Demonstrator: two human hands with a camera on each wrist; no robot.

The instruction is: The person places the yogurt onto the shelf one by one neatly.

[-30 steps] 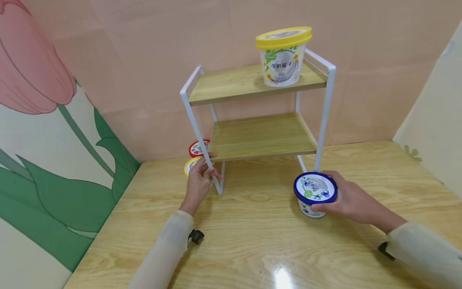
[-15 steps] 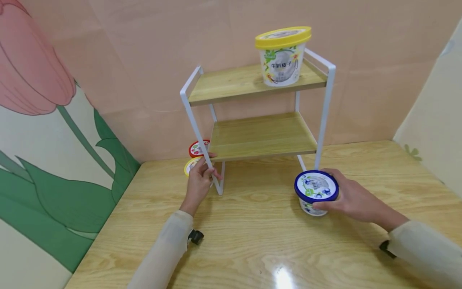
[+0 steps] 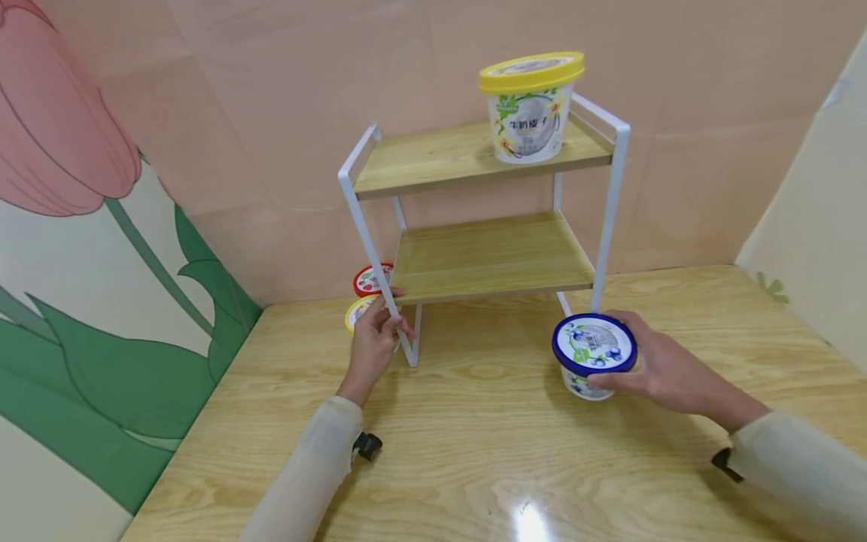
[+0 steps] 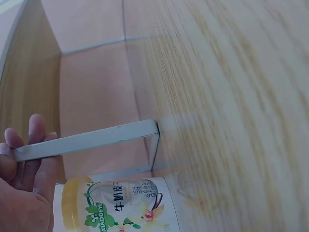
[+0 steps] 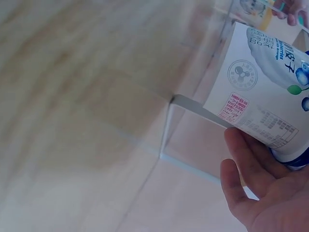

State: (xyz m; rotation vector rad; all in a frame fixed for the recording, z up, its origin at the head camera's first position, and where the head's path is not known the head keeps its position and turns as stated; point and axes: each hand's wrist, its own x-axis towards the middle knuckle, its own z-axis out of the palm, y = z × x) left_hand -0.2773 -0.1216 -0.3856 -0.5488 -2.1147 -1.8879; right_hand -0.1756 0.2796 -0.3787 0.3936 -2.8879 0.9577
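Observation:
A small two-tier rack with wooden boards (image 3: 494, 256) and a white metal frame stands on the table. My left hand (image 3: 372, 342) grips its front left leg (image 3: 366, 233) near the lower board; the left wrist view shows the fingers (image 4: 36, 128) around the white bar (image 4: 96, 140). On the right, my right hand (image 3: 667, 373) holds a paper tub with a blue lid (image 3: 594, 344) and blueberry pictures, thumb and fingers on opposite sides. That tub (image 5: 270, 92) is upright, just in front of the rack's right leg. The right wrist view shows its printed side, with fingers (image 5: 241, 150) against it.
A yellow-lidded tub (image 3: 530, 113) stands on the top board, towards the right. Behind my left hand, a red-lidded tub (image 3: 372, 279) and another yellow-lidded tub (image 3: 357, 310) stand on the table (image 3: 440, 452), partly hidden. A pink-covered wall (image 3: 284, 150) rises behind the rack.
My right hand has moved the blue-lidded tub slightly away from me, towards the rack's right leg. The left hand stays on the front left leg, and the rack has not moved.

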